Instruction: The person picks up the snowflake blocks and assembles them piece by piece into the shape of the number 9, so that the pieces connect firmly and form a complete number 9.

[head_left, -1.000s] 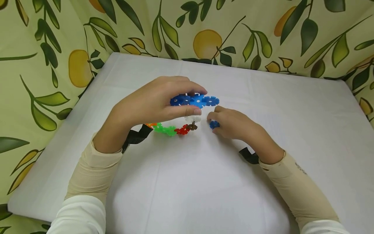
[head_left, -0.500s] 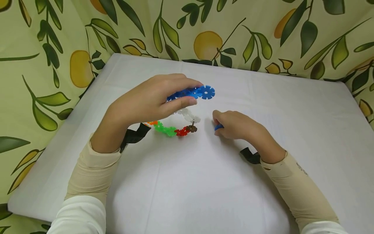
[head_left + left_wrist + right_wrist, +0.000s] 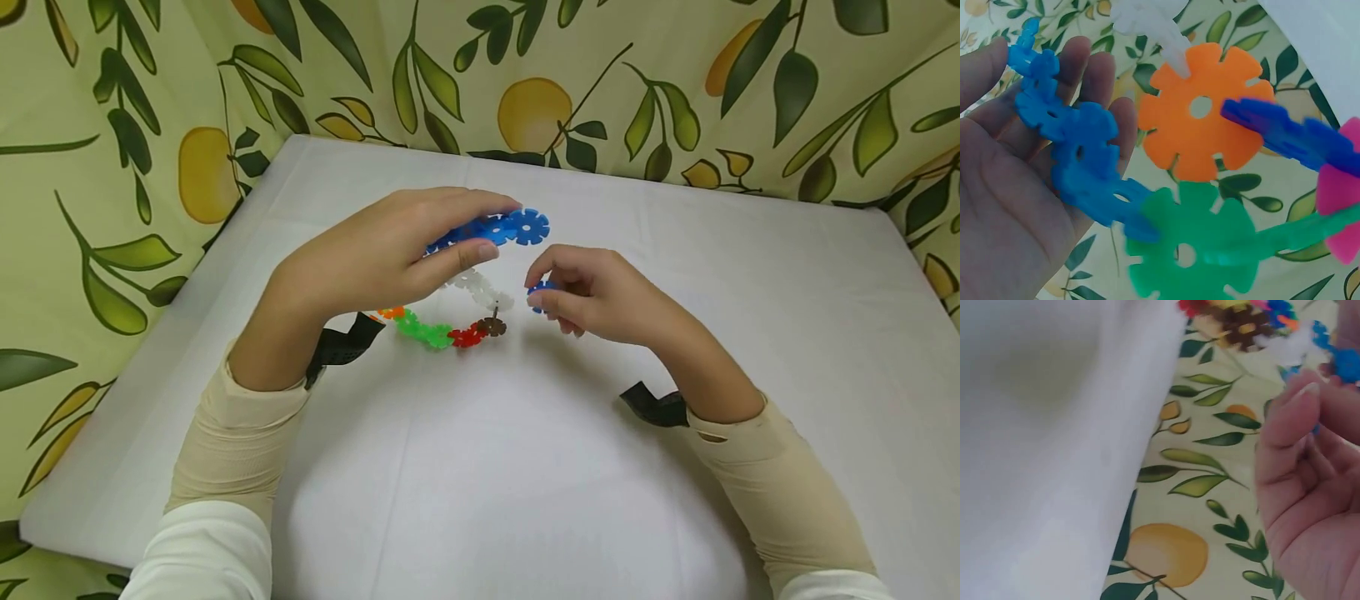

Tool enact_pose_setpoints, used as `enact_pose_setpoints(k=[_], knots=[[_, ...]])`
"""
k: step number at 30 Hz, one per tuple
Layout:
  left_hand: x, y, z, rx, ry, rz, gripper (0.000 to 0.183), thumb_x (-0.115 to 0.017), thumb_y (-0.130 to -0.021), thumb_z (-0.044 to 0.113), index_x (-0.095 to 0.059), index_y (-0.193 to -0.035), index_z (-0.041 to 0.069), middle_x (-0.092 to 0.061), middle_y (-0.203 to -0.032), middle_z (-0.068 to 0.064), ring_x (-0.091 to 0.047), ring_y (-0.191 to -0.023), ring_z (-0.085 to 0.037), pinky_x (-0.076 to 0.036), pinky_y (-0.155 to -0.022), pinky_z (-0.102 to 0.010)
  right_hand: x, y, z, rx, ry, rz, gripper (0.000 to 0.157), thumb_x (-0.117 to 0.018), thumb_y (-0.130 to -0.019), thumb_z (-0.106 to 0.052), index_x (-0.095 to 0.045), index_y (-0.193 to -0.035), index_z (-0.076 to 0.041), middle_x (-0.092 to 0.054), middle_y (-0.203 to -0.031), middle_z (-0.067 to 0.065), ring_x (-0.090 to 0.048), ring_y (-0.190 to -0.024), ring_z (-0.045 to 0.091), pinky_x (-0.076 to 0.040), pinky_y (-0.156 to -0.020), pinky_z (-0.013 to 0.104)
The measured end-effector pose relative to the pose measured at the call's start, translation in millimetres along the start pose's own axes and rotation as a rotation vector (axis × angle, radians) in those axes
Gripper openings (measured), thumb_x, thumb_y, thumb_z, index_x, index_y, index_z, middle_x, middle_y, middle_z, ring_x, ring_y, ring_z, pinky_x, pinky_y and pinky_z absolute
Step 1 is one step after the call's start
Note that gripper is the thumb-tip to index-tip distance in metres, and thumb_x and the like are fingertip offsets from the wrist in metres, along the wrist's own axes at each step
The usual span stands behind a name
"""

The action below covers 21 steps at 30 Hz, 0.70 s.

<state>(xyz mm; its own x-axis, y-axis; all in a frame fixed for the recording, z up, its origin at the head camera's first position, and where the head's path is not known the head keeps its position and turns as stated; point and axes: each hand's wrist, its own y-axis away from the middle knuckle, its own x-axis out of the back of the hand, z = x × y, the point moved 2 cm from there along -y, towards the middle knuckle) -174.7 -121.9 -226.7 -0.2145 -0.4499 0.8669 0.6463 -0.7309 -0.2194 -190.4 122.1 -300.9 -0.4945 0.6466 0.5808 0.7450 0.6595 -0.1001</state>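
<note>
My left hand (image 3: 367,250) grips a chain of interlocking blue snowflake discs (image 3: 528,227) between thumb and fingers, above the table. In the left wrist view the blue chain (image 3: 1085,131) curves across the fingers and joins a green disc (image 3: 1191,250). To the right of it, my right hand (image 3: 600,296) pinches a single blue snowflake disc (image 3: 537,297) between thumb and forefinger. That disc is mostly hidden behind the fingers in the right wrist view. A gap separates it from the chain's free end.
Below the left hand, more linked discs show: white (image 3: 480,288), brown (image 3: 492,327), red (image 3: 467,336), green (image 3: 423,331) and orange (image 3: 391,313). An orange disc (image 3: 1200,112) and a pink one (image 3: 1341,200) appear close up. A leaf-patterned cloth (image 3: 525,75) borders the white table (image 3: 487,483).
My right hand has lifted from near the tabletop and come up toward the chain with its disc. The left hand has shifted slightly up and left, turning the chain's end disc face-on.
</note>
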Motion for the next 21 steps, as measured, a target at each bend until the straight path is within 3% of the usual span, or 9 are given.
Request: enact_pose_setpoints(k=[5, 9, 12, 16, 18, 21], knots=[[-2.5, -2.6, 2.1, -0.021, 0.02, 0.001, 0.048, -0.053, -0.105, 0.032, -0.049, -0.147, 0.008, -0.057, -0.136, -0.001, -0.054, -0.116, -0.012, -0.042, -0.103, -0.033, 10.8, 9, -20, 0.077, -0.254, 0.171, 0.012, -0.054, -0.101, 0.001, -0.062, -0.109, 0.004, -0.057, -0.074, 0.016, -0.052, -0.056, 0.024, -0.047, -0.048, 0.028], [-5.6, -4.4, 3.3, -0.044, 0.042, 0.001, 0.044, -0.054, -0.105, 0.03, -0.053, -0.143, 0.009, -0.061, -0.114, 0.0, -0.054, -0.096, -0.011, -0.047, -0.087, -0.032, 17.1, 16, -32, 0.078, -0.376, 0.317, 0.014, -0.051, -0.104, -0.003, -0.062, -0.112, 0.001, -0.054, -0.073, 0.016, -0.046, -0.056, 0.023, -0.04, -0.046, 0.025], [-9.2, -4.7, 4.9, -0.074, 0.054, 0.003, 0.041, -0.056, -0.104, 0.028, -0.056, -0.14, 0.01, -0.058, -0.1, 0.002, -0.051, -0.086, -0.011, -0.046, -0.078, -0.031, 18.4, 19, -38, 0.088, -0.34, 0.446, 0.016, -0.05, -0.105, -0.007, -0.062, -0.113, -0.002, -0.05, -0.067, 0.013, -0.043, -0.053, 0.021, -0.038, -0.045, 0.023], [-14.7, -5.5, 10.1, -0.124, 0.064, 0.002, 0.039, -0.059, -0.103, 0.026, -0.058, -0.139, 0.011, -0.058, -0.096, 0.004, -0.051, -0.084, -0.01, -0.046, -0.076, -0.03, 16.1, 20, -43, 0.146, -0.137, 0.601, 0.02, -0.044, -0.105, -0.009, -0.061, -0.114, -0.003, -0.044, -0.057, 0.008, -0.039, -0.045, 0.016, -0.036, -0.042, 0.023], [-17.6, -6.4, 13.6, -0.145, 0.059, 0.001, 0.038, -0.059, -0.103, 0.026, -0.059, -0.138, 0.012, -0.058, -0.095, 0.004, -0.051, -0.083, -0.01, -0.046, -0.075, -0.029, 14.1, 21, -45, 0.17, -0.068, 0.641, 0.021, -0.043, -0.105, -0.009, -0.06, -0.114, -0.002, -0.043, -0.054, 0.006, -0.038, -0.042, 0.015, -0.035, -0.041, 0.024], [-21.2, -6.4, 17.4, -0.163, 0.053, -0.006, 0.038, -0.059, -0.103, 0.027, -0.059, -0.138, 0.013, -0.057, -0.094, 0.005, -0.049, -0.08, -0.009, -0.045, -0.072, -0.029, 10.9, 21, -47, 0.176, -0.097, 0.644, 0.019, -0.044, -0.104, -0.008, -0.06, -0.113, -0.002, -0.043, -0.053, 0.007, -0.037, -0.041, 0.014, -0.035, -0.041, 0.023]])
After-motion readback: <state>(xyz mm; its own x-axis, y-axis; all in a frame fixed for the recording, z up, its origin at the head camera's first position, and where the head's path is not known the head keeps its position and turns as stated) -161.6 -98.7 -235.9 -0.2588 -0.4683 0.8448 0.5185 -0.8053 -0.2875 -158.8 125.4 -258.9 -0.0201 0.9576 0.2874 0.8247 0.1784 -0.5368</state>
